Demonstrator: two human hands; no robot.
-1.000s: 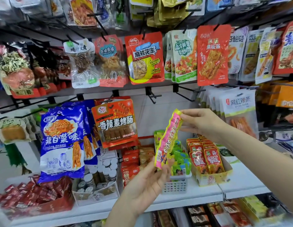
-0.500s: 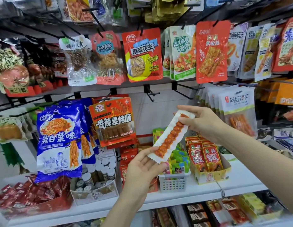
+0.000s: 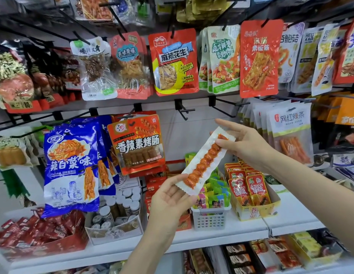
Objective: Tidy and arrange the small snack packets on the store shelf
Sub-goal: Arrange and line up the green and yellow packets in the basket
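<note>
I hold a long narrow snack packet (image 3: 206,161) slantwise in front of the shelf, its clear side toward me with a red twisted stick inside. My left hand (image 3: 170,196) pinches its lower end and my right hand (image 3: 243,142) pinches its upper end. Below the packet stands a small white basket (image 3: 209,218) full of pink and green packets of the same kind. To its right is a yellow display box (image 3: 251,211) holding red packets upright.
A white shelf board (image 3: 221,232) carries a clear box of small jars (image 3: 114,222) and a red tray of red sachets (image 3: 37,234) at left. Bags hang on black pegs above, including a blue bag (image 3: 71,171) and an orange bag (image 3: 138,143). Two bare hooks (image 3: 184,111) stick out above the packet.
The packet has been turned over from its pink and yellow printed side to its clear side. Both hands have kept hold of its ends and stayed in place.
</note>
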